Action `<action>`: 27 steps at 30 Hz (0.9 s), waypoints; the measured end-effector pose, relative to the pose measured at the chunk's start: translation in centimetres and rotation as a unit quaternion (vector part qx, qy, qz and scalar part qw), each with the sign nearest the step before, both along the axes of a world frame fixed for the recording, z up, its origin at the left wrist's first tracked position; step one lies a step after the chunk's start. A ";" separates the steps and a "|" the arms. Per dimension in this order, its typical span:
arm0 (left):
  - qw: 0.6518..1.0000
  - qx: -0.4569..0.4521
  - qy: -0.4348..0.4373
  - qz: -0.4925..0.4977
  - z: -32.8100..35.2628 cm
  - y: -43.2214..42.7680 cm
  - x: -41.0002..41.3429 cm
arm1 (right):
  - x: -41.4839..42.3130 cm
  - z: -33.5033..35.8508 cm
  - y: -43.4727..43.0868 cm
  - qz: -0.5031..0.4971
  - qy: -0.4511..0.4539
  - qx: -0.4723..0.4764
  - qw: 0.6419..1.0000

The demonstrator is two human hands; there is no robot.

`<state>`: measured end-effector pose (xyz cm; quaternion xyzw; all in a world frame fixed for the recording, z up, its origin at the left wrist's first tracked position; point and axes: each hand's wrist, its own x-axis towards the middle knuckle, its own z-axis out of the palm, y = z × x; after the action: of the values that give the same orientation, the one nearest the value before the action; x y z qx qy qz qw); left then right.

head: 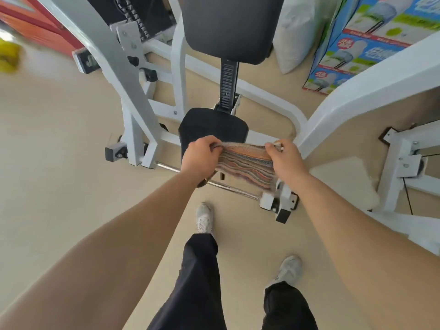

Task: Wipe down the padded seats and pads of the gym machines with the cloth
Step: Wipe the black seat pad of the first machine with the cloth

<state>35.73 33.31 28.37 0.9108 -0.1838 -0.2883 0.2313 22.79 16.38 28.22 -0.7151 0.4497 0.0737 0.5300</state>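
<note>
I stand in front of the white gym machine, holding the striped cloth [247, 163] stretched between both hands. My left hand [201, 157] pinches its left top corner and my right hand [284, 159] grips the right top corner, so the cloth hangs over the near edge of the black padded seat [212, 126]. The black back pad [229, 27] rises farther off, above the seat post. I judge I am readying the cloth before wiping. Next I should lay it flat on the seat and press it across the padding.
</note>
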 end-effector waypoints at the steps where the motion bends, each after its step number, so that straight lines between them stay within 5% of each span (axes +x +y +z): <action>1: 1.000 -0.007 -0.009 -0.006 0.0 -0.3 2.6 | 2.5 -0.2 -0.2 -0.006 -0.003 -0.002 1.000; 8: 0.994 0.024 -0.085 -0.070 -2.2 -0.5 15.6 | 15.2 -2.4 0.5 -0.016 -0.019 -0.067 0.997; 13: 0.979 0.140 -0.058 -0.139 -9.2 5.6 13.6 | 13.9 -10.2 5.4 0.058 0.028 -0.018 0.998; 16: 0.967 0.196 0.028 -0.158 -13.4 10.0 9.8 | 10.7 -15.3 8.9 0.151 0.104 0.025 0.983; 18: 0.976 0.180 0.074 -0.102 -15.5 11.6 7.6 | 9.1 -17.7 10.5 0.216 0.116 -0.033 0.969; 21: 0.993 0.116 -0.008 0.021 -18.0 11.1 6.2 | 8.7 -20.2 11.2 0.252 0.083 -0.210 0.941; 27: 0.979 0.190 -0.039 -0.057 -23.8 6.5 5.7 | 11.5 -24.8 12.7 0.427 0.065 -0.268 0.861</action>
<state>41.44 39.82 4.54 0.9367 -0.1862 -0.2949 0.0303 34.31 29.08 3.40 -0.9452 0.1356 0.2157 0.2043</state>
